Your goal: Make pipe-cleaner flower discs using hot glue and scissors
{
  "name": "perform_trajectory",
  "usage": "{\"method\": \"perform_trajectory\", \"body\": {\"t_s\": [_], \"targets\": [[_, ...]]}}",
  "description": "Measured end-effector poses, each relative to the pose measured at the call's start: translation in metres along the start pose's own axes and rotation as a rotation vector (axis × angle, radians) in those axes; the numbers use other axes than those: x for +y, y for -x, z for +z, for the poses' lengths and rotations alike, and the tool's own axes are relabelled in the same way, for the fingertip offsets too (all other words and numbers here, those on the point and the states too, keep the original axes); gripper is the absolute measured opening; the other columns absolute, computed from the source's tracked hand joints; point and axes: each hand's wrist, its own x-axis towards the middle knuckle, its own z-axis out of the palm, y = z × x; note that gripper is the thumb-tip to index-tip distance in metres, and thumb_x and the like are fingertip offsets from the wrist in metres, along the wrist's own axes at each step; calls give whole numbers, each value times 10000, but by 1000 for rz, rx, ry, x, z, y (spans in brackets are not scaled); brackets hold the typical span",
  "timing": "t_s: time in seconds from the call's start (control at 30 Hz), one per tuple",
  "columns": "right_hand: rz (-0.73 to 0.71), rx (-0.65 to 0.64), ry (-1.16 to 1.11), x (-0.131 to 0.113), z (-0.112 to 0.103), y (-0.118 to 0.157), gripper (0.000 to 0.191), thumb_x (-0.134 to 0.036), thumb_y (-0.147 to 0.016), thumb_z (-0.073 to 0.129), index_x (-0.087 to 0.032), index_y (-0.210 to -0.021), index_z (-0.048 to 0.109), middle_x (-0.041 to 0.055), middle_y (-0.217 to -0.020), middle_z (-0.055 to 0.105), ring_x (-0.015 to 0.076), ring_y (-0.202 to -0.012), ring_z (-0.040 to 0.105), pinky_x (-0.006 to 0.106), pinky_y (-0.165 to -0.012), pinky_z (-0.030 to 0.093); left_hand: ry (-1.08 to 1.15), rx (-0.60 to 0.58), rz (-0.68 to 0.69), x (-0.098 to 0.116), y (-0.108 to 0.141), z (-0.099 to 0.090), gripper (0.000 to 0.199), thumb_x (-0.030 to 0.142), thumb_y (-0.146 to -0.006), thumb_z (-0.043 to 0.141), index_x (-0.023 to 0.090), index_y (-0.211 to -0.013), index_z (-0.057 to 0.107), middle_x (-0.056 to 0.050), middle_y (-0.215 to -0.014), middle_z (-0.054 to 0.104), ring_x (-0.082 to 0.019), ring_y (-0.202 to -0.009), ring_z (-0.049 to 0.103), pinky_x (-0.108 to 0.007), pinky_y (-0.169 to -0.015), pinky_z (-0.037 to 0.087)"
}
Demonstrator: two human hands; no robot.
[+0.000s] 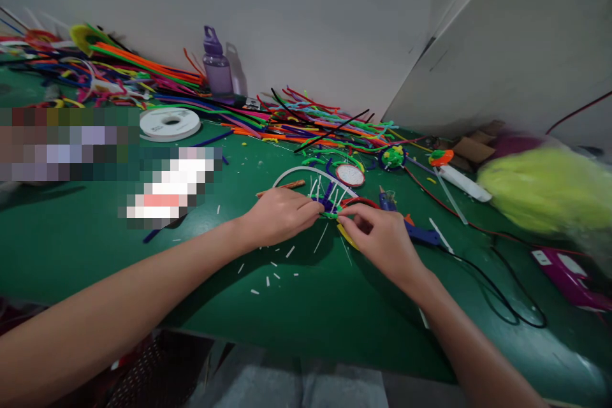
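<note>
My left hand point(287, 215) and my right hand point(377, 229) meet over the table, fingertips pinched on a small green and dark-blue pipe-cleaner piece point(329, 205). Thin white strips stand up from it. My fingers partly cover its near edge. A white band point(296, 171) arches just behind it, close to a round white disc with a red rim point(350, 174). Right of my right hand lies a blue glue gun point(421, 233) with its black cord. A brown stick point(282, 188) rests behind my left hand. Small white clippings point(268, 280) are scattered in front.
Bundles of coloured pipe cleaners point(148, 67) line the wall, near a purple bottle point(217, 70) and a white ribbon spool point(170, 123). At right are a yellow-green bag point(545, 185), a magenta box point(568, 277) and cords across the green table point(296, 325). Two areas at left are pixelated.
</note>
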Motion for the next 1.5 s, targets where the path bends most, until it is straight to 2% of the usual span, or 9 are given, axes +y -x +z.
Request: {"method": "perform_trajectory", "body": {"t_s": [0.17,0.53,0.83,1.1,1.5], "targets": [[46,-68,-74,-2,2,1,138,-244,-799,588,-196,-899,670,-59,-515,535,80,-462,470,210,-518,347,-4,-4,3,1,0,-1,175,215,-884,423,161,-840,583,8,-596,599,-124,-549,573,-251,-542,447],[97,-44,-154,-2,7,-1,116,-254,-798,576,-190,-818,670,-58,-484,491,85,-449,441,213,-491,331,-11,-8,0,2,-2,-1,187,217,-883,419,157,-828,588,7,-578,597,-117,-535,570,-240,-543,447],[64,45,-91,1,5,4,66,-234,-790,583,-179,-813,612,-63,-493,488,81,-446,437,213,-505,340,-1,0,1,2,-1,0,178,218,-886,420,157,-817,572,8,-591,599,-115,-544,572,-246,-549,450],[-47,53,-54,0,5,7,160,-216,-806,556,-205,-917,672,-58,-503,489,79,-444,436,211,-507,346,4,-13,0,2,-2,0,166,222,-883,432,153,-849,579,3,-602,610,-128,-548,583,-255,-527,448],[-61,45,-44,-1,6,8,186,-241,-819,540,-215,-933,685,-47,-510,516,85,-450,453,224,-512,365,15,10,-4,2,-1,2,172,222,-888,425,153,-859,581,0,-607,610,-128,-562,589,-256,-538,458]]}}
